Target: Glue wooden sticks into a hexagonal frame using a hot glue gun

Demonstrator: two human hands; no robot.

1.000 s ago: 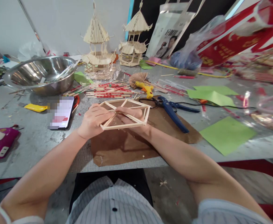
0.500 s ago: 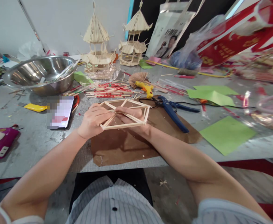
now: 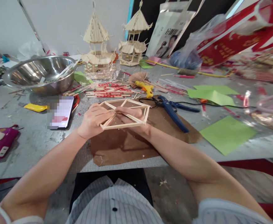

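Note:
Between my hands is a six-sided frame of pale wooden sticks point(image 3: 122, 126), with spokes meeting at its middle. My left hand point(image 3: 93, 119) is closed on the frame's left side. From below and behind, my right hand point(image 3: 130, 115) reaches through to the centre, its fingers pinching where the spokes join; part of it is hidden by the sticks. The frame is held above a brown sheet point(image 3: 122, 149). To the right of my right hand lie blue-handled cutters point(image 3: 171, 113), and beyond the frame is a yellow glue gun point(image 3: 145, 88).
Two stick pagodas point(image 3: 96, 40) stand at the back. A steel basin point(image 3: 17, 79), a phone point(image 3: 62, 113) and a yellow utility knife point(image 3: 36, 107) are on the left. Red-marked sticks point(image 3: 113, 91) are heaped behind the frame. Green paper point(image 3: 228, 135) lies at the right.

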